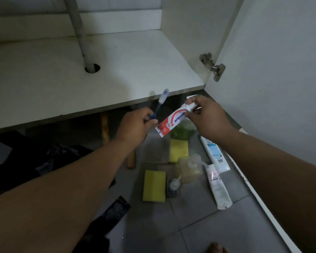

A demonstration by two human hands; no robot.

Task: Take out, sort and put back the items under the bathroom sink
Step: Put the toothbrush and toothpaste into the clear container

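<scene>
Floor: yellow rectangular sponges (pixel 154 185), soap bottle, tubes lie sorted on grey tiles.
Left hand (pixel 135 125): fingers grip blue plastic toothbrush (pixel 31 105).
Right hand (pixel 206 114): fingers pinch red-white toothpaste tube (pixel 171 122) by cap.
Risk: tube could slip, hanging from the cap.
Shelf (pixel 117 57): white cabinet floor just beyond.

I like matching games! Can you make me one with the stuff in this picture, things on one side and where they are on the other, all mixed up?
Things:
1. toothbrush
2. toothpaste tube
3. pump bottle
4. drain pipe

Places:
A. standing on the floor tiles between the yellow sponges and the white tubes
B. held in the right hand
C. going down through a hole in the cabinet shelf
D. held in the left hand

Right pairs: 1-D, 2-B, 3-A, 4-C
</scene>
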